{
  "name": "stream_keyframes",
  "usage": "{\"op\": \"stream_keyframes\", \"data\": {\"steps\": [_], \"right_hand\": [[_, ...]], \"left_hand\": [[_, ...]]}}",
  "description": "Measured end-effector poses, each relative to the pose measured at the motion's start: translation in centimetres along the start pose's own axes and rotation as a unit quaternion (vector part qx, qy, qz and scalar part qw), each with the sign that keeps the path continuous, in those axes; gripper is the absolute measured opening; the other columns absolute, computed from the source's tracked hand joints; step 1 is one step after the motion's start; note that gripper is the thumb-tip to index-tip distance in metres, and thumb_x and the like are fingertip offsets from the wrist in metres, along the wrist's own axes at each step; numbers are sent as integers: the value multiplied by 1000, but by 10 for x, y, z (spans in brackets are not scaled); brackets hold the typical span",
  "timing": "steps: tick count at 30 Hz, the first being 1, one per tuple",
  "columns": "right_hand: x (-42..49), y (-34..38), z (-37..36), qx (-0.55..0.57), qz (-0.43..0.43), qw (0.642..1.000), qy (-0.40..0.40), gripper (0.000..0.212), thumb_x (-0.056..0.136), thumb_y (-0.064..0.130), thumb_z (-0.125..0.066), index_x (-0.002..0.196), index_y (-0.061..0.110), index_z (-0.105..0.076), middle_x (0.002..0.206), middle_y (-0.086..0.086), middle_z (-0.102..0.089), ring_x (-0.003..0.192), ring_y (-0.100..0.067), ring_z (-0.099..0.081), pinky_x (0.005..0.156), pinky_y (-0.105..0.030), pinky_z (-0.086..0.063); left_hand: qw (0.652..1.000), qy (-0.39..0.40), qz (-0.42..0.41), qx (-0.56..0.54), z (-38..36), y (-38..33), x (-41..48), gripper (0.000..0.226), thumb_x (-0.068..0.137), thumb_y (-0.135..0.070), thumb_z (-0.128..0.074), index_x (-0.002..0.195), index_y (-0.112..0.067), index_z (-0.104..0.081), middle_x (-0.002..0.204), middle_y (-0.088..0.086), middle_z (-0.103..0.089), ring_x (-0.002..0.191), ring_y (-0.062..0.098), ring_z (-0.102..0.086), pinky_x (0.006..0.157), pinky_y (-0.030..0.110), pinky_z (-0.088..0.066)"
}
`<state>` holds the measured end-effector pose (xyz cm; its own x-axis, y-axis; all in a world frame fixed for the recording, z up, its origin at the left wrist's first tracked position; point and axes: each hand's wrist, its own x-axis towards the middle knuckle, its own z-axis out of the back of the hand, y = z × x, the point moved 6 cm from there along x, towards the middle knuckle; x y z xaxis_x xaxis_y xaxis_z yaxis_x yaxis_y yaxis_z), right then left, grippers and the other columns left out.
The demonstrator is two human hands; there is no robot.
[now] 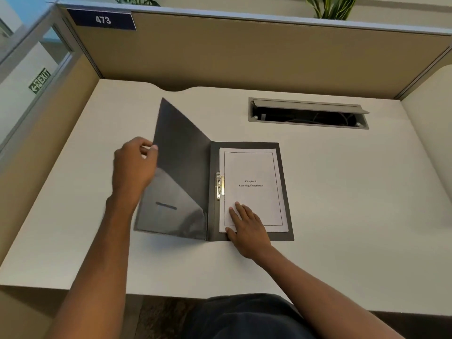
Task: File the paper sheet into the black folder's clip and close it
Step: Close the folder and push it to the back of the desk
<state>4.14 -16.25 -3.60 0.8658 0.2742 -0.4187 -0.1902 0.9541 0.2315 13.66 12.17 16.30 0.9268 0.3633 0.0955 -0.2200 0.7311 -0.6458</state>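
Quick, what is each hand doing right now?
Left hand: closed on the raised folder cover.
Right hand: open, flat on the paper sheet.

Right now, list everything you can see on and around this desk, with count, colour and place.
Folder: one, black, desk centre, cover raised.
Paper: one, white, in folder's right half.
Clip: one, metal, at paper's left edge.
Desk: one, white.
Cable hatch: one, grey, far right, lid open.
Partition: tan, behind desk.
Number plate: one, dark blue, reads 473.
Exit sign: one, green, left.
Plants: two, green, above partition.
Left hand: holds cover's edge.
Right hand: flat on paper.
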Motion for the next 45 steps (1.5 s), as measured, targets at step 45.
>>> {"op": "stream_keyframes", "data": {"steps": [45], "right_hand": [[10, -117, 57, 128, -87, 982, -111, 73, 94, 49, -62, 157, 24, -37, 171, -4, -17, 158, -25, -17, 128, -41, -23]], "left_hand": [[918, 309, -118, 221, -286, -55, -126, 71, 104, -43, -47, 165, -28, -16, 175, 7, -1, 162, 26, 4, 130, 53, -3]]}}
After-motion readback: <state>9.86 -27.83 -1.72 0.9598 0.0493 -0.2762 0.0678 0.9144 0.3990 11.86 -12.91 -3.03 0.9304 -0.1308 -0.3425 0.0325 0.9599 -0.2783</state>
